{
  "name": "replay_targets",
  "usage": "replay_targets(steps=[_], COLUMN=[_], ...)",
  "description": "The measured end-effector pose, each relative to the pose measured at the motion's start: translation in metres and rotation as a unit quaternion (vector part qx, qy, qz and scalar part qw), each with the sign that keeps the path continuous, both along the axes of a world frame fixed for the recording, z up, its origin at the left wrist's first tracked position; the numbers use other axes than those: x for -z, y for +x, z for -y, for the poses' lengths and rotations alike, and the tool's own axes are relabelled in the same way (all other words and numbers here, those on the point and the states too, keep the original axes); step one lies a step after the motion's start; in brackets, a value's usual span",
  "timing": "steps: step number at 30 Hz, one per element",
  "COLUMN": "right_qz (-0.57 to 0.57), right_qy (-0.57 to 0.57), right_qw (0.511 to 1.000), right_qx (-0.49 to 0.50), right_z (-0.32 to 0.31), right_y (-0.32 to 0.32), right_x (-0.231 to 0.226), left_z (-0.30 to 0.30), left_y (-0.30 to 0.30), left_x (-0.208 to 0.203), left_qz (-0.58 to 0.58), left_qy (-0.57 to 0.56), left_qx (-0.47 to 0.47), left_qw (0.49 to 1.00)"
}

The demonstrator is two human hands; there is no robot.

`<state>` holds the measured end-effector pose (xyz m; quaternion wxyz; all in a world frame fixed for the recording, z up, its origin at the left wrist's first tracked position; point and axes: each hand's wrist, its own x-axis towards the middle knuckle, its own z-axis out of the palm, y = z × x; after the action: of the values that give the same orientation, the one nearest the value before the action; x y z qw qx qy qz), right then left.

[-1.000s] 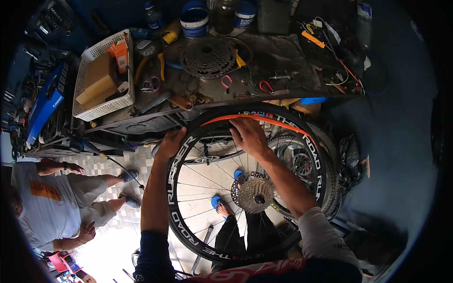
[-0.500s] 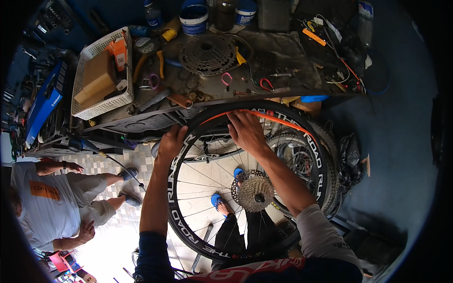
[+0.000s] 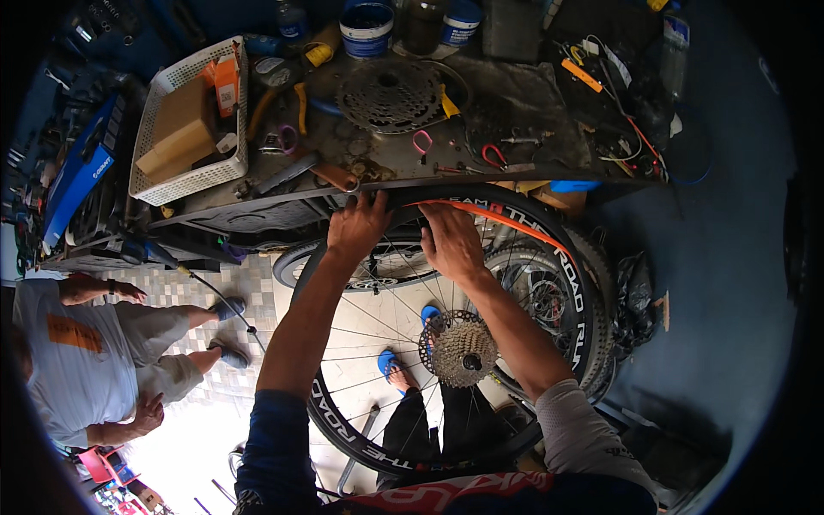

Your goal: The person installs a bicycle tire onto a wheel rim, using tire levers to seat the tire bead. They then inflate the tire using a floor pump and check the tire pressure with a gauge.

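A bicycle wheel (image 3: 319, 403) with a black tyre, white-lettered rim and thin spokes stands upright before me, close to the bench edge. A cassette (image 3: 462, 352) with a brake disc sits at its hub. Along the upper rim an orange inner tube (image 3: 528, 227) shows beside the tyre. My left hand (image 3: 359, 230) is closed over the tyre at the upper left, fingers on top. Just to its right my right hand (image 3: 451, 245) grips the rim and tyre where the orange tube starts to show. Both hands' thumbs are mostly hidden.
On the workbench (image 3: 532, 103) lie a large sprocket (image 3: 390, 96), a hammer (image 3: 330, 173), pliers and cables. A white basket (image 3: 146, 184) holds boxes; grease tubs (image 3: 367, 34) stand behind. Other wheels (image 3: 541, 287) lean beyond mine. A person (image 3: 94, 360) is at the left.
My left hand has slid right along the tyre toward my right hand. Less of the orange tube shows at its left end. My right hand has barely moved.
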<state>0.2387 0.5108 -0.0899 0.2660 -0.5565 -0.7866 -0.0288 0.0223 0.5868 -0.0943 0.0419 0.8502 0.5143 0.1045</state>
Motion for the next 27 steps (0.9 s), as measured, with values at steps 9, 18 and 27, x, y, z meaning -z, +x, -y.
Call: replay_targets(steps=[9,18,27], right_qz=[0.057,0.069,0.072], right_qy=[-0.027,-0.061,-0.054], right_qw=[0.998,0.995,0.995], right_qx=[0.021,0.029,0.042], right_z=[0.002,-0.005,-0.009], right_y=[-0.004,-0.011,-0.01], right_x=[0.0,0.004,0.009], left_z=[0.002,-0.002,0.01], left_y=[0.004,0.003,-0.04], left_x=[-0.006,-0.003,-0.007], left_qz=[0.023,0.027,0.226], left_qy=[-0.06,-0.088,-0.059], left_qx=[-0.05,-0.07,-0.003], left_qw=[0.997,0.993,0.972])
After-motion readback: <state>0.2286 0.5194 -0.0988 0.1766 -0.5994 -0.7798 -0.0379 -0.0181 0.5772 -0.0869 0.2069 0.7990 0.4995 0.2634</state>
